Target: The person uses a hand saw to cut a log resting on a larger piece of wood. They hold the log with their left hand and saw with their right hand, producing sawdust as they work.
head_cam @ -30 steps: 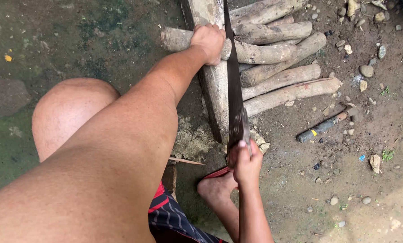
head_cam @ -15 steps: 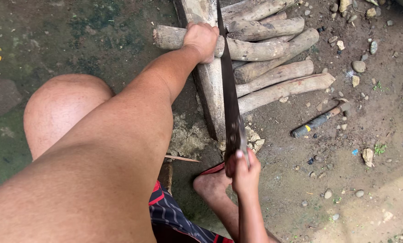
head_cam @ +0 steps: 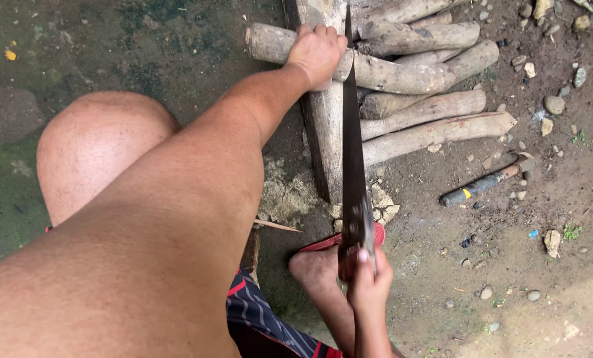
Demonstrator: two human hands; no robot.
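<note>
Dark grey saw blade (head_cam: 353, 159), pale brown logs (head_cam: 429, 106), red sandal (head_cam: 378, 235), navy striped shorts (head_cam: 270, 321)

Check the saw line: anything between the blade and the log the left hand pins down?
Nothing visible. The saw blade already sits on the log, right beside the left hand gripping it. The right hand holds the handle. The other logs lie under and beyond the cut.
</note>
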